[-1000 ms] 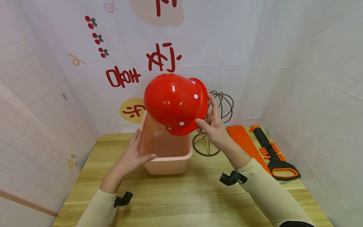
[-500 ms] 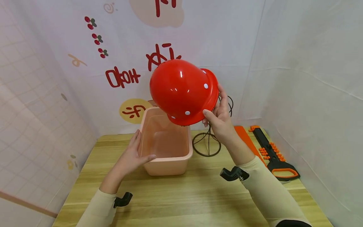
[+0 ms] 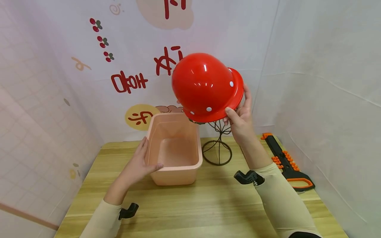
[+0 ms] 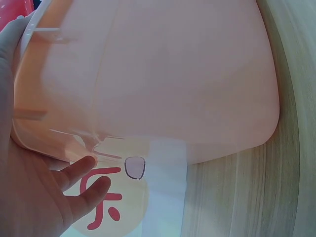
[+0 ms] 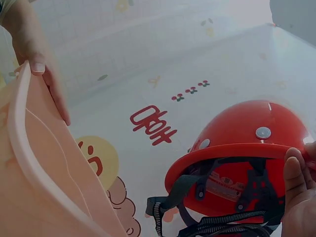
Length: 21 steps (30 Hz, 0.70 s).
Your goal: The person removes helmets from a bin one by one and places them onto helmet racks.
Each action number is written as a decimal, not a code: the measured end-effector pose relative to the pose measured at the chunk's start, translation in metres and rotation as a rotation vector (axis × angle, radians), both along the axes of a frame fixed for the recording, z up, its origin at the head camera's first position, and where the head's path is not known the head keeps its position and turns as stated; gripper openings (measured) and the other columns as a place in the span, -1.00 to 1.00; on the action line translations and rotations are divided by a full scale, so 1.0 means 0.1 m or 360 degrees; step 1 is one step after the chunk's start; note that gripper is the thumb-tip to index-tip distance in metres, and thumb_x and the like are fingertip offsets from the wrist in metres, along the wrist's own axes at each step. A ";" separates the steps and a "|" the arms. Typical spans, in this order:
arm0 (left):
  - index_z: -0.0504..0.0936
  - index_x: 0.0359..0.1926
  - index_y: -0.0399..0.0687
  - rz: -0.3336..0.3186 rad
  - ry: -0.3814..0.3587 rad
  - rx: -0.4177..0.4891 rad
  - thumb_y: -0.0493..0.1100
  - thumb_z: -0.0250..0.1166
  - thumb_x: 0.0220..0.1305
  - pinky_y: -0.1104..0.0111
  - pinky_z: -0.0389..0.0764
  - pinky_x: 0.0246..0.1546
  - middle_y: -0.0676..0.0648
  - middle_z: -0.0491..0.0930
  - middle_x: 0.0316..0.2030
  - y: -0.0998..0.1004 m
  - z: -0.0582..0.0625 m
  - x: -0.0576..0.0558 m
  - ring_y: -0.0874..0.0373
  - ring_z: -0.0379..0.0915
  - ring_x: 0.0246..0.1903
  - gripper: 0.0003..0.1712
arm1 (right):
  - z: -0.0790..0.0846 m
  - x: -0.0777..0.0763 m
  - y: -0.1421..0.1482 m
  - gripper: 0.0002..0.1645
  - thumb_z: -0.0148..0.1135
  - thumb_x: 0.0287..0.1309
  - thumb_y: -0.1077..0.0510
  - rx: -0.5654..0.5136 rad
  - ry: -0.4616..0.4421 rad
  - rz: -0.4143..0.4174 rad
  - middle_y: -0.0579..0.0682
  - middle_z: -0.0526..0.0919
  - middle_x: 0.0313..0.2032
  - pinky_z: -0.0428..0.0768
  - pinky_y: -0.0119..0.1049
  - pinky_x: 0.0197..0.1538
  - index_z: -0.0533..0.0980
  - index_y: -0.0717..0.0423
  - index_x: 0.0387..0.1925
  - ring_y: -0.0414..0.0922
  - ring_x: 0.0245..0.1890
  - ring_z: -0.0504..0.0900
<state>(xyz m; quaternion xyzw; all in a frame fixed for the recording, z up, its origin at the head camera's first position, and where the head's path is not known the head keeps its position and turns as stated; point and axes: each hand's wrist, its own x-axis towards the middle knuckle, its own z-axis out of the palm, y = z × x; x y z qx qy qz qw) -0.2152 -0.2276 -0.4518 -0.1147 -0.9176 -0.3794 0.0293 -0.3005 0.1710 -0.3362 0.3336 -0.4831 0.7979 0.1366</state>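
A red hard hat (image 3: 205, 86) with white studs is up in the air above the peach plastic bin (image 3: 172, 178). Its brim is in my right hand (image 3: 241, 120), thumb on the outside and fingers underneath. The right wrist view shows the inside of the hard hat with its dark chin strap (image 5: 180, 191) hanging out. My left hand (image 3: 138, 165) holds the bin's near left corner, the thumb over the rim and the fingers along the outer side. In the left wrist view the fingertips (image 4: 101, 185) lie by the bin's wall.
Behind the raised hard hat a dark wire stand (image 3: 218, 164) rests on the wooden table (image 3: 190, 211), right of the bin. Farther right lies a black and orange tool with a looped handle (image 3: 297, 180). Printed cloth walls (image 3: 125, 43) enclose the back and sides.
My right hand has lifted the hard hat up and to the right, away from over the bin, and more of the bin's inside shows. The left hand has stayed at the bin's corner.
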 end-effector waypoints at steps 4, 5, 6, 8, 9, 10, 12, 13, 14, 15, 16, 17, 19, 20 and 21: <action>-0.25 0.79 -0.25 -0.0004 0.0015 -0.0003 0.41 0.58 0.24 -0.37 0.16 0.55 -0.24 -0.33 0.79 0.00 0.00 -0.01 -0.42 -0.17 0.70 0.58 | -0.02 -0.01 0.04 0.10 0.08 0.50 0.54 -0.0032 -0.0013 -0.0065 0.21 0.59 0.25 0.68 -0.45 -0.39 -0.06 -0.24 0.78 -0.14 -0.51 0.58; -0.25 0.79 -0.25 -0.0003 0.0018 -0.0002 0.40 0.58 0.24 -0.37 0.17 0.54 -0.24 -0.33 0.79 0.00 0.00 -0.01 -0.42 -0.17 0.70 0.58 | -0.03 -0.01 0.04 0.09 0.09 0.51 0.54 -0.0050 -0.0019 -0.0069 0.21 0.58 0.27 0.67 -0.45 -0.39 -0.05 -0.25 0.78 -0.14 -0.50 0.59; -0.25 0.79 -0.25 -0.0003 0.0020 0.0000 0.40 0.58 0.24 -0.37 0.18 0.54 -0.24 -0.33 0.79 0.00 0.00 -0.01 -0.42 -0.16 0.70 0.58 | -0.03 0.00 0.05 0.09 0.10 0.51 0.53 -0.0061 -0.0020 -0.0078 0.21 0.57 0.29 0.67 -0.45 -0.39 -0.05 -0.25 0.78 -0.14 -0.49 0.59; -0.25 0.79 -0.25 -0.0001 0.0019 0.0007 0.39 0.59 0.24 -0.37 0.19 0.53 -0.24 -0.33 0.79 0.00 0.00 -0.01 -0.42 -0.15 0.70 0.58 | -0.05 0.00 0.06 0.08 0.11 0.51 0.52 -0.0095 -0.0026 -0.0091 0.22 0.54 0.32 0.68 -0.45 -0.38 -0.05 -0.24 0.77 -0.14 -0.47 0.59; -0.25 0.79 -0.24 -0.0001 0.0017 0.0009 0.39 0.59 0.24 -0.37 0.20 0.53 -0.23 -0.33 0.79 0.01 0.00 -0.01 -0.42 -0.15 0.70 0.58 | -0.05 0.00 0.06 0.08 0.12 0.51 0.51 -0.0122 -0.0032 -0.0093 0.23 0.53 0.34 0.68 -0.45 -0.37 -0.04 -0.24 0.77 -0.13 -0.46 0.59; -0.25 0.79 -0.23 -0.0001 0.0012 0.0011 0.39 0.59 0.24 -0.37 0.20 0.53 -0.23 -0.34 0.79 0.01 -0.01 -0.02 -0.42 -0.15 0.70 0.58 | -0.06 0.01 0.06 0.07 0.13 0.50 0.51 -0.0148 -0.0040 -0.0098 0.24 0.53 0.34 0.69 -0.45 -0.37 -0.03 -0.24 0.76 -0.13 -0.46 0.60; -0.25 0.79 -0.23 -0.0001 0.0008 0.0012 0.40 0.59 0.24 -0.38 0.20 0.53 -0.24 -0.33 0.79 0.02 -0.01 -0.02 -0.43 -0.15 0.70 0.58 | -0.09 0.01 0.07 0.07 0.15 0.50 0.50 -0.0183 -0.0052 -0.0121 0.26 0.53 0.34 0.69 -0.45 -0.36 -0.03 -0.23 0.76 -0.13 -0.47 0.60; -0.25 0.79 -0.23 -0.0001 0.0005 0.0012 0.40 0.59 0.24 -0.38 0.20 0.52 -0.24 -0.33 0.79 0.02 -0.01 -0.02 -0.43 -0.15 0.70 0.58 | -0.10 0.02 0.08 0.07 0.16 0.50 0.50 -0.0192 -0.0058 -0.0136 0.27 0.52 0.36 0.70 -0.45 -0.35 -0.03 -0.23 0.76 -0.13 -0.46 0.61; -0.25 0.79 -0.23 -0.0001 0.0003 0.0011 0.40 0.59 0.24 -0.39 0.20 0.52 -0.25 -0.33 0.79 0.02 -0.01 -0.02 -0.44 -0.15 0.69 0.58 | -0.12 0.02 0.09 0.08 0.17 0.51 0.49 -0.0194 -0.0062 -0.0154 0.27 0.51 0.38 0.71 -0.46 -0.34 -0.04 -0.23 0.77 -0.14 -0.45 0.62; -0.25 0.79 -0.23 -0.0002 0.0000 0.0009 0.41 0.58 0.24 -0.39 0.20 0.52 -0.25 -0.33 0.79 0.03 -0.01 -0.02 -0.44 -0.15 0.70 0.58 | -0.13 0.03 0.09 0.09 0.17 0.50 0.49 -0.0209 -0.0071 -0.0163 0.27 0.49 0.41 0.71 -0.45 -0.32 -0.04 -0.24 0.77 -0.14 -0.44 0.62; -0.25 0.79 -0.23 -0.0001 0.0000 0.0007 0.41 0.58 0.24 -0.39 0.21 0.51 -0.26 -0.33 0.79 0.03 -0.01 -0.02 -0.44 -0.15 0.69 0.58 | -0.15 0.04 0.10 0.09 0.18 0.51 0.49 -0.0216 -0.0078 -0.0174 0.26 0.47 0.44 0.71 -0.45 -0.31 -0.04 -0.24 0.77 -0.14 -0.42 0.62; -0.25 0.79 -0.24 -0.0002 0.0002 0.0006 0.40 0.58 0.24 -0.39 0.21 0.51 -0.27 -0.32 0.79 0.03 -0.01 -0.01 -0.44 -0.15 0.69 0.58 | -0.17 0.04 0.10 0.09 0.17 0.51 0.49 -0.0220 -0.0081 -0.0185 0.26 0.44 0.47 0.72 -0.45 -0.30 -0.06 -0.24 0.78 -0.14 -0.40 0.63; -0.24 0.79 -0.26 -0.0004 0.0003 0.0009 0.40 0.58 0.24 -0.39 0.21 0.51 -0.27 -0.32 0.78 0.03 -0.01 -0.02 -0.44 -0.15 0.69 0.57 | -0.20 0.05 0.11 0.09 0.16 0.52 0.49 -0.0239 -0.0093 -0.0196 0.24 0.37 0.54 0.73 -0.46 -0.27 -0.08 -0.23 0.78 -0.15 -0.37 0.63; -0.24 0.79 -0.26 -0.0005 0.0005 0.0008 0.39 0.58 0.25 -0.39 0.21 0.52 -0.28 -0.31 0.78 0.03 -0.01 -0.02 -0.44 -0.15 0.69 0.57 | -0.22 0.06 0.12 0.09 0.15 0.52 0.50 -0.0255 -0.0103 -0.0196 0.24 0.35 0.55 0.73 -0.46 -0.26 -0.08 -0.22 0.78 -0.15 -0.35 0.64; -0.24 0.79 -0.27 -0.0008 0.0007 0.0010 0.39 0.58 0.25 -0.39 0.21 0.52 -0.29 -0.31 0.78 0.03 -0.01 -0.02 -0.44 -0.15 0.69 0.57 | -0.24 0.06 0.13 0.09 0.15 0.52 0.50 -0.0269 -0.0112 -0.0196 0.24 0.34 0.56 0.73 -0.46 -0.25 -0.08 -0.22 0.78 -0.15 -0.35 0.64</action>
